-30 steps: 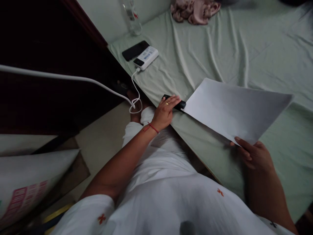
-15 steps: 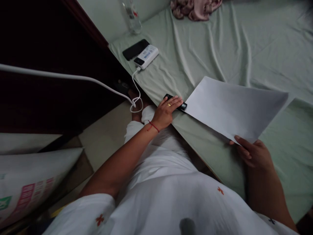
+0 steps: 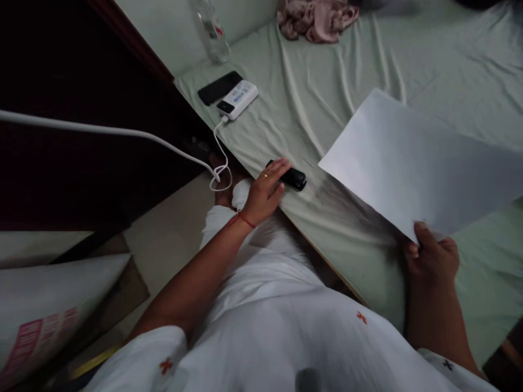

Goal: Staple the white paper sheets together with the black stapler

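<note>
A black stapler [image 3: 293, 178] lies on the green bedsheet close to the bed's edge. My left hand [image 3: 267, 188] rests across its rear end, fingers stretched out and the thumb apart, not wrapped round it. In my right hand [image 3: 433, 253] are white paper sheets [image 3: 412, 158], pinched at the near edge between thumb and fingers and raised off the bed. Their left corner is a short gap to the right of the stapler. How many sheets there are, I cannot tell.
Farther up the bed [image 3: 327, 87] lie a white power bank [image 3: 237, 99] with a cable [image 3: 218, 136], a black phone [image 3: 220, 87], a clear bottle [image 3: 214, 35] and a crumpled pink cloth [image 3: 316, 19]. A white sack [image 3: 53, 305] stands at lower left.
The paper has moved right and up, its corner coming away from the stapler. My left hand has eased back a little, its thumb now spread from the fingers.
</note>
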A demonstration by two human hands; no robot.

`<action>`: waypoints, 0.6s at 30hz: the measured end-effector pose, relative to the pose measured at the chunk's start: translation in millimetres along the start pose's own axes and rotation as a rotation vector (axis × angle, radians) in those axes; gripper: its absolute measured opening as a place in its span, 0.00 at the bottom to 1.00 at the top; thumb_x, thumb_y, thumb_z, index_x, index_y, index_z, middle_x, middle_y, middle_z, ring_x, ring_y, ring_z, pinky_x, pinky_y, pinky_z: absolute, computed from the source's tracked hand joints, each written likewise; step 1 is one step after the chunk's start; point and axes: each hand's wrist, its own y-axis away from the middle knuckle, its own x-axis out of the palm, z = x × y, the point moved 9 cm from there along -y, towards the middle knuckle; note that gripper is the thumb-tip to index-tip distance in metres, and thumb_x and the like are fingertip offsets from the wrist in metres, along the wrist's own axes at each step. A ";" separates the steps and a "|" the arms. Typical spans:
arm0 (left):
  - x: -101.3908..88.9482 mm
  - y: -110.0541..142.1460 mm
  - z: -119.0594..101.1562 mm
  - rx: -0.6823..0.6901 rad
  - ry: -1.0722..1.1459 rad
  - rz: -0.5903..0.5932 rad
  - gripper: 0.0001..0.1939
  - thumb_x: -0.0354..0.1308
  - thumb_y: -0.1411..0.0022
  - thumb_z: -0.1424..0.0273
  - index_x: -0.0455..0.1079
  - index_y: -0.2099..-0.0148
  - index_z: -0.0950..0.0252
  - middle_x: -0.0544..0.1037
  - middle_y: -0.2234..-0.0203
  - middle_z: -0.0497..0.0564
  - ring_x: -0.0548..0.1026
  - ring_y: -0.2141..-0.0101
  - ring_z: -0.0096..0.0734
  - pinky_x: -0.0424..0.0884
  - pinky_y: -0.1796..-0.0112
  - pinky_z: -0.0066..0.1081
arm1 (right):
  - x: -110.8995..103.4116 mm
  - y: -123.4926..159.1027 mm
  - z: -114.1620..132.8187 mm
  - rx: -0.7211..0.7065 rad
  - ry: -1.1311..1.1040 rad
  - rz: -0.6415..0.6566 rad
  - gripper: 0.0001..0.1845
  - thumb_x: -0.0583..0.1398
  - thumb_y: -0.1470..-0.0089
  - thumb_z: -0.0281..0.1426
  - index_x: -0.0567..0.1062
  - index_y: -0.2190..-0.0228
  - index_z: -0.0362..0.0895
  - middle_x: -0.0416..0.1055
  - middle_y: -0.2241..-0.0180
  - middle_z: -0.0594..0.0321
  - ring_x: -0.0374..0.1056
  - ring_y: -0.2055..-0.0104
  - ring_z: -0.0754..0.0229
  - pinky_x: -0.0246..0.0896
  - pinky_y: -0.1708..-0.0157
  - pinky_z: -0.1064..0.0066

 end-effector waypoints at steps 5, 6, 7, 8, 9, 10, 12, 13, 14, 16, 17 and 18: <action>8.9 55.3 15.5 -0.494 0.604 -0.156 0.31 0.56 0.29 0.40 0.82 0.50 0.63 0.87 0.53 0.58 0.84 0.54 0.42 0.80 0.52 0.39 | 8.2 5.4 -21.9 0.112 0.190 0.252 0.30 0.83 0.70 0.47 0.74 0.78 0.43 0.65 0.84 0.71 0.53 0.90 0.71 0.46 0.95 0.77; 20.0 68.4 16.3 -0.581 0.743 -0.125 0.35 0.56 0.32 0.36 0.82 0.51 0.63 0.87 0.56 0.58 0.84 0.56 0.43 0.81 0.55 0.38 | 11.8 7.7 -28.0 0.127 0.262 0.326 0.29 0.81 0.67 0.49 0.74 0.80 0.44 0.65 0.85 0.71 0.54 0.90 0.69 0.48 0.94 0.75; 29.9 80.1 15.4 -0.641 0.848 -0.096 0.37 0.57 0.34 0.34 0.82 0.51 0.64 0.87 0.57 0.58 0.84 0.57 0.43 0.81 0.57 0.38 | 15.0 9.8 -33.9 0.135 0.334 0.397 0.29 0.80 0.63 0.51 0.74 0.81 0.44 0.64 0.87 0.70 0.55 0.90 0.67 0.50 0.93 0.73; 38.0 90.1 14.2 -0.678 0.912 -0.068 0.38 0.58 0.35 0.34 0.82 0.51 0.65 0.87 0.58 0.58 0.84 0.56 0.44 0.80 0.56 0.38 | 17.6 11.5 -39.2 0.137 0.402 0.459 0.29 0.78 0.60 0.53 0.74 0.82 0.45 0.64 0.87 0.68 0.57 0.89 0.66 0.52 0.91 0.72; 44.3 98.4 13.6 -0.704 0.936 -0.045 0.36 0.61 0.36 0.35 0.82 0.51 0.66 0.87 0.59 0.58 0.84 0.56 0.45 0.80 0.56 0.38 | 19.3 12.5 -43.8 0.132 0.463 0.510 0.29 0.77 0.56 0.54 0.74 0.83 0.45 0.64 0.88 0.67 0.58 0.88 0.65 0.54 0.89 0.71; 49.0 105.4 14.0 -0.725 0.932 -0.025 0.34 0.65 0.38 0.38 0.82 0.52 0.66 0.87 0.60 0.57 0.84 0.57 0.45 0.79 0.56 0.38 | 20.1 12.4 -46.9 0.116 0.513 0.544 0.30 0.75 0.54 0.55 0.73 0.83 0.46 0.65 0.88 0.66 0.59 0.87 0.64 0.55 0.88 0.70; 54.6 115.0 16.6 -0.763 0.884 0.002 0.32 0.71 0.40 0.43 0.82 0.52 0.67 0.87 0.62 0.56 0.83 0.59 0.44 0.78 0.57 0.37 | 19.7 9.0 -47.6 0.045 0.568 0.559 0.30 0.73 0.50 0.56 0.74 0.83 0.46 0.67 0.86 0.65 0.60 0.84 0.64 0.56 0.84 0.70; 55.5 117.5 18.0 -0.774 0.859 0.007 0.31 0.72 0.41 0.44 0.82 0.52 0.68 0.87 0.63 0.56 0.83 0.60 0.44 0.78 0.58 0.37 | 18.5 6.1 -45.7 -0.004 0.577 0.540 0.29 0.72 0.49 0.56 0.75 0.81 0.46 0.69 0.84 0.65 0.60 0.82 0.64 0.56 0.82 0.70; 55.0 118.6 18.9 -0.777 0.839 0.004 0.32 0.73 0.41 0.44 0.82 0.52 0.69 0.87 0.63 0.55 0.83 0.61 0.43 0.77 0.58 0.37 | 17.0 3.2 -43.1 -0.053 0.580 0.513 0.27 0.72 0.48 0.55 0.78 0.78 0.46 0.71 0.81 0.65 0.61 0.79 0.63 0.56 0.80 0.70; 52.0 117.9 19.1 -0.766 0.808 -0.006 0.33 0.71 0.41 0.42 0.82 0.52 0.69 0.86 0.64 0.55 0.82 0.62 0.41 0.76 0.60 0.36 | 13.8 -1.5 -38.9 -0.123 0.579 0.454 0.23 0.72 0.48 0.54 0.83 0.68 0.46 0.76 0.74 0.65 0.64 0.74 0.62 0.58 0.76 0.70; 50.5 117.1 18.6 -0.759 0.791 -0.007 0.34 0.71 0.41 0.41 0.82 0.53 0.69 0.86 0.65 0.54 0.81 0.63 0.40 0.76 0.60 0.35 | 12.6 -2.8 -38.0 -0.136 0.576 0.431 0.24 0.72 0.48 0.53 0.84 0.63 0.46 0.78 0.71 0.64 0.66 0.72 0.62 0.59 0.75 0.70; 49.2 116.4 18.2 -0.753 0.773 -0.009 0.34 0.70 0.42 0.40 0.82 0.54 0.69 0.85 0.67 0.54 0.80 0.65 0.39 0.75 0.62 0.34 | 12.0 -3.5 -37.9 -0.136 0.571 0.416 0.24 0.73 0.49 0.52 0.85 0.60 0.46 0.79 0.68 0.63 0.67 0.70 0.61 0.61 0.73 0.70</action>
